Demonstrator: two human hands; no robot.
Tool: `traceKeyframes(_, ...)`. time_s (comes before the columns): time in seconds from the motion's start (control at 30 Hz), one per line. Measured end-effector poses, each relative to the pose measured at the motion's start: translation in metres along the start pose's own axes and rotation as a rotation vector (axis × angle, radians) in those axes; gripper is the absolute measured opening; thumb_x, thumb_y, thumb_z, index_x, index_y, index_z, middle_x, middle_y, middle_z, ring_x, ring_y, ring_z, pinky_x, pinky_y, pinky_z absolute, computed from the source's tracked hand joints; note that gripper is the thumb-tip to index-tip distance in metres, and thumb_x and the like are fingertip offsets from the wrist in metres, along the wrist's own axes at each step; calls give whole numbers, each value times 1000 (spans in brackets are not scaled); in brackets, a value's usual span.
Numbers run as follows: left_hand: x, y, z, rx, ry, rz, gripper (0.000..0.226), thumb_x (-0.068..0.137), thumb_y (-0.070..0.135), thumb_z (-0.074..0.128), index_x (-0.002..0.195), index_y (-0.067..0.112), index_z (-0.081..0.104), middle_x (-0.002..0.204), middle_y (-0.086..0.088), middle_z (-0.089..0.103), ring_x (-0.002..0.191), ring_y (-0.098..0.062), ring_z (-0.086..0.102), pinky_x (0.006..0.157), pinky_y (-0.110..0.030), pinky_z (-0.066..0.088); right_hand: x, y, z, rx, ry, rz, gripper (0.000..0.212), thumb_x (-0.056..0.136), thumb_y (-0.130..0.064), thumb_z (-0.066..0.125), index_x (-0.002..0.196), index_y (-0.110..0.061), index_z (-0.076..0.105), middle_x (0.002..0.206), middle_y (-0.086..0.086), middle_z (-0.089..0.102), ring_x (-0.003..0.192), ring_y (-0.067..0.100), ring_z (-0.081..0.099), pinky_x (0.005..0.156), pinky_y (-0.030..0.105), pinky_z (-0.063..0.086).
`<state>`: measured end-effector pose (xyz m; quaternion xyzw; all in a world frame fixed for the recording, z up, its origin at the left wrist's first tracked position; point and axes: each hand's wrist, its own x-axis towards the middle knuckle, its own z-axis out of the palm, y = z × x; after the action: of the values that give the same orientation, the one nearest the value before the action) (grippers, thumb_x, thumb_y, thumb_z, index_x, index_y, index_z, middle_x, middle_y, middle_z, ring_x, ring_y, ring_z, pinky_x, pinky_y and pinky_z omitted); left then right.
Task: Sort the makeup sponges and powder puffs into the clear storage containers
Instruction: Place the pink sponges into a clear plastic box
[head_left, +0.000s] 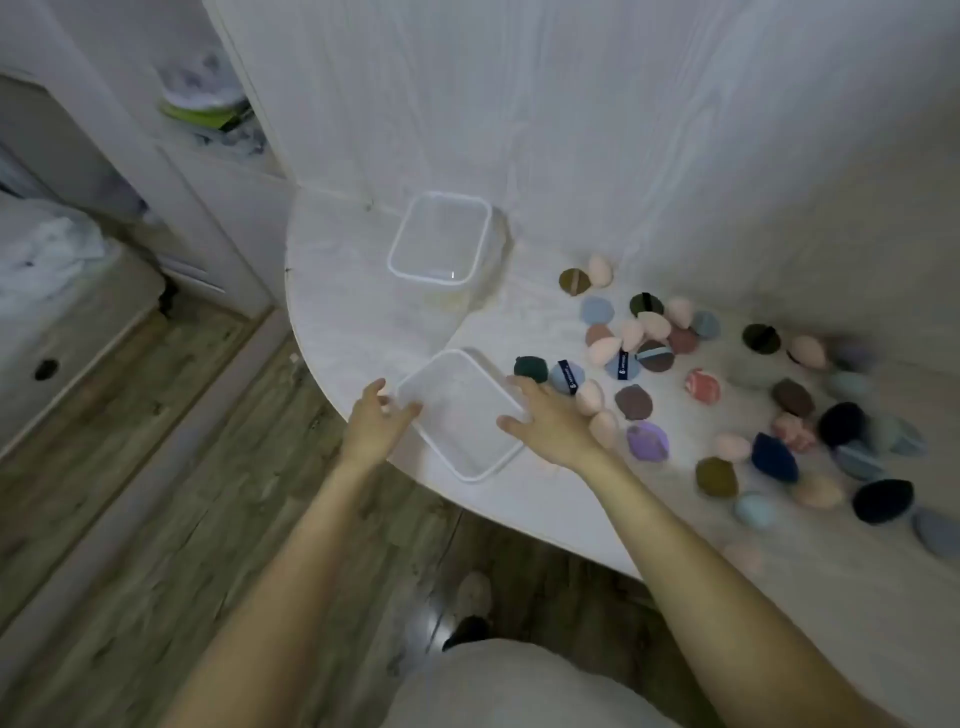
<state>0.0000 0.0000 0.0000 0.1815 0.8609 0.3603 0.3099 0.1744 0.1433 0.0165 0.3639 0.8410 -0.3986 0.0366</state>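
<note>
Your left hand and right hand flank the near clear square plastic container, fingers spread on its rim, likely positioning it beside the scattered sponges.

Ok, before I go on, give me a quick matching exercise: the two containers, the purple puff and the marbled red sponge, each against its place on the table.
Things:
1. near container
2. far container
3. purple puff
4. marbled red sponge

Places:
A. alone by the back wall, untouched
B. between both hands at the table edge
C. mid-pile, right of the brown puff
D. just right of the right wrist

Pairs: 1-B, 2-A, 3-D, 4-C
</note>
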Motion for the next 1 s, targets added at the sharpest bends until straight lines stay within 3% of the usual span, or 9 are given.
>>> traceKeyframes(0.13, 5, -13, 5, -228, -104, -154, 43, 86, 26, 65, 119, 3, 50, 84, -4, 65, 63, -12, 65, 62, -29, 53, 15, -10, 12, 385, -40, 225, 42, 98, -31, 44, 136, -14, 42, 128, 5, 51, 120, 21, 47, 94, 28, 35)
traceKeyframes(0.23, 10, -21, 7, -339, -78, -126, 29, 88, 22, 64, 108, 3, 55, 83, -10, 64, 52, -4, 62, 58, -21, 50, 29, -5, 15, 433, -12, 275, 32, 98, -30, 43, 122, -12, 55, 109, 3, 57, 104, 19, 53, 88, 26, 38)
traceKeyframes(0.37, 21, -23, 2, -368, -80, -75, 30, 91, 23, 59, 117, 6, 60, 102, -11, 66, 82, -19, 64, 81, -35, 54, 36, -4, 22, 512, -116, 290, 19, 96, -28, 50, 96, -11, 60, 84, 3, 59, 79, 16, 55, 74, 25, 46)
traceKeyframes(0.43, 25, -22, 2, -444, -84, -75, 30, 92, 20, 57, 120, 7, 60, 107, -9, 65, 85, -16, 63, 80, -30, 53, 36, -7, 24, 509, -69, 303, 22, 95, -23, 54, 76, -14, 50, 69, -4, 47, 66, 8, 45, 61, 16, 37)
traceKeyframes(0.6, 30, -22, 2, -473, -105, -63, 36, 93, 21, 56, 126, 8, 57, 115, -7, 64, 91, -13, 62, 82, -28, 52, 33, -14, 21, 283, -1, 247, 36, 95, -25, 53, 64, -20, 34, 63, -7, 36, 58, 5, 35, 55, 18, 28)
traceKeyframes(0.73, 34, -12, 0, -275, -66, 17, 48, 90, 33, 60, 134, 16, 49, 128, -3, 57, 115, -18, 54, 100, -32, 42, 22, -14, 26, 353, 52, 262, 35, 92, -26, 56, 64, -18, 36, 65, -3, 38, 63, 10, 41, 64, 20, 35)
traceKeyframes(0.8, 26, 2, 3, -190, -207, 117, 71, 82, 49, 64, 141, 22, 37, 139, 2, 45, 129, -16, 41, 104, -29, 33, 11, -12, 32, 493, 127, 295, 38, 89, -28, 61, 61, -17, 37, 64, 0, 38, 67, 15, 44, 71, 29, 36)
traceKeyframes(0.93, -8, 14, 15, 486, -287, 530, 108, 59, 81, 55, 147, 37, 12, 157, 3, 5, 143, -19, 1, 116, -47, 8, -13, -17, 36, 693, 232, 280, 35, 89, -27, 61, 60, -16, 44, 63, -1, 44, 62, 11, 44, 67, 29, 36)
traceKeyframes(1.0, -21, 9, 18, 542, -255, 591, 106, 58, 77, 58, 146, 37, 14, 155, 0, 10, 140, -21, 7, 114, -47, 14, -20, -20, 36, 782, 235, 251, 26, 94, -30, 53, 71, -18, 58, 81, -4, 58, 77, 6, 54, 78, 26, 42)
